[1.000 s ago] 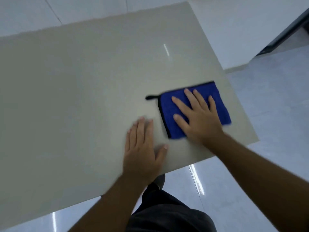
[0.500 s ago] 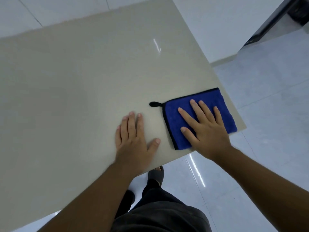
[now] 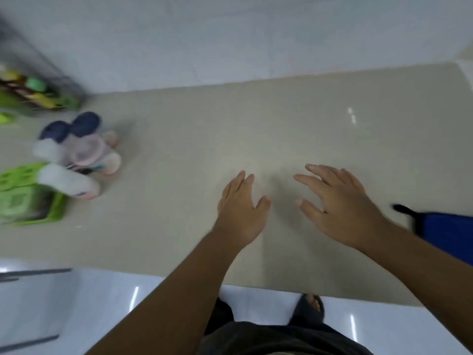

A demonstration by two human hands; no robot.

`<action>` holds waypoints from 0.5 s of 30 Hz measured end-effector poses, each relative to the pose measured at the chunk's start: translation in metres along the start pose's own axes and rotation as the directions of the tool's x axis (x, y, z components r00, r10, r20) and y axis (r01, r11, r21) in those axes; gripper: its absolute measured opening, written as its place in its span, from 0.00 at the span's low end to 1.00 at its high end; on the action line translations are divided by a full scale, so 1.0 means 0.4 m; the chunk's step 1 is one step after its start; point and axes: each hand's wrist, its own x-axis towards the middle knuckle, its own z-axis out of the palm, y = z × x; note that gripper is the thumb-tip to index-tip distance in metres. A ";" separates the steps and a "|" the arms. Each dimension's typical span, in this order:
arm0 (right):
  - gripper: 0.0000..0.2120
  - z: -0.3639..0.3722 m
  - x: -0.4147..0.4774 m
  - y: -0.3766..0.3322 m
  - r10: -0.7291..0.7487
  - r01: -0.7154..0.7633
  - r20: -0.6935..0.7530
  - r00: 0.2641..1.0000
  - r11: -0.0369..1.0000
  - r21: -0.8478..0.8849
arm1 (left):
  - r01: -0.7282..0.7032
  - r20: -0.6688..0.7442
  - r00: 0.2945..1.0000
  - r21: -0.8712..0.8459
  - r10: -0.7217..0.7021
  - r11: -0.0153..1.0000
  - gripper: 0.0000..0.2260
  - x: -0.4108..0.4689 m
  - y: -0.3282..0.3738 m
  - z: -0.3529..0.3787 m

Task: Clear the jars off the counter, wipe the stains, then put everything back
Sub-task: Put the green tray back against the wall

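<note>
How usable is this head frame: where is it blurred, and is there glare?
Head view: strong motion blur smears the jars and green items at left; both hands, left hand and right hand, are fairly sharp; small glare spots on the counter and floor.

Jars [image 3: 76, 152] at tabletop [image 3: 281, 119] left are motion-blurred: count, labels and contents unreadable, though dark blue and white lids can be told. Green basket [image 3: 28, 198] and the green items [image 3: 33, 98] behind it are smeared and cut by the left edge; kind undetermined. Blue cloth [image 3: 445, 229] is cut by the right edge and partly hidden behind the right forearm [image 3: 422, 265].
</note>
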 end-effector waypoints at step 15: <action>0.10 0.322 0.379 -1.087 -0.057 -0.323 0.522 0.851 0.727 0.607 | 0.178 -0.688 0.643 -0.294 -0.337 0.939 0.20 -0.134 -0.845 -0.806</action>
